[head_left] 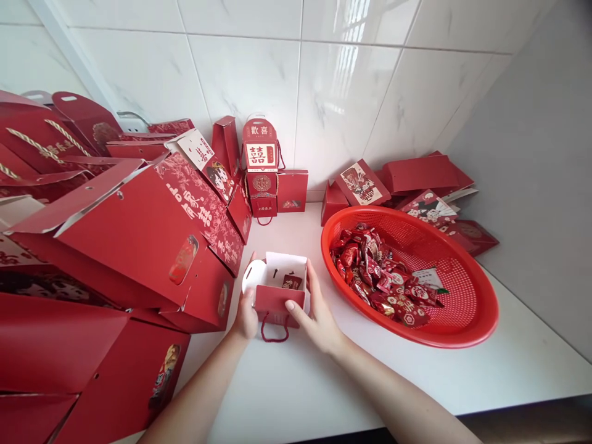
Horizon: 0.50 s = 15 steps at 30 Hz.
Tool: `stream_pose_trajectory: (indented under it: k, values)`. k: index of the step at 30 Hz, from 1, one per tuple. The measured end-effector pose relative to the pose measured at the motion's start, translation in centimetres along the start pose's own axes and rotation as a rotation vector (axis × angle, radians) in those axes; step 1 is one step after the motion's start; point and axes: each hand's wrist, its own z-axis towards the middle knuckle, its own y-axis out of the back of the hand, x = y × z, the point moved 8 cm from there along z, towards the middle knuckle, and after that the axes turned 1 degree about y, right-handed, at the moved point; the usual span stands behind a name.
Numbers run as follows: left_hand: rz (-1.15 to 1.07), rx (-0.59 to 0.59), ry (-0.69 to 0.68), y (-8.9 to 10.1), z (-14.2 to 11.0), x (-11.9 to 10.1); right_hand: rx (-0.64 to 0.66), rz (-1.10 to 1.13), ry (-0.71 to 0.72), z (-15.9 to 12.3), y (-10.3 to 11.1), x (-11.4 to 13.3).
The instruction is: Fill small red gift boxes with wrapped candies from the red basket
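A small red gift box point(276, 291) with a white inside stands open on the white counter point(296, 382). A small red packet point(291, 283) lies inside it, and a red cord loop point(274, 331) hangs from its front. My left hand point(245, 311) grips the box's left side near a rounded white flap point(254, 275). My right hand point(314, 311) grips its right side, thumb on the front panel. Both hands have their fingers curled round the box.
A red plastic basket point(462, 290) holding several red-wrapped sweets point(379, 280) sits just right of the box. Large red gift boxes point(139, 240) are stacked at the left. More small red boxes point(261, 166) and flat ones point(416, 176) stand against the tiled wall.
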Motion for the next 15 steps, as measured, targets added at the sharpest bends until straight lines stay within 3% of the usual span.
stream_pose_trajectory:
  k: [3,6,11,15]
  values:
    - [0.065,-0.095,0.157,1.2,0.2,2.5,0.025,0.056,-0.042,0.4,-0.1,-1.5]
    - [0.129,-0.161,0.148,2.0,0.2,3.8,0.027,0.141,-0.034,0.6,0.2,-1.8]
    - [0.227,-0.263,-0.015,2.4,-0.4,2.2,0.01,0.423,-0.032,0.0,-0.2,-1.1]
    - [0.3,-0.144,-0.11,1.3,-0.4,-0.2,0.075,0.445,-0.082,-0.3,-1.0,-0.7]
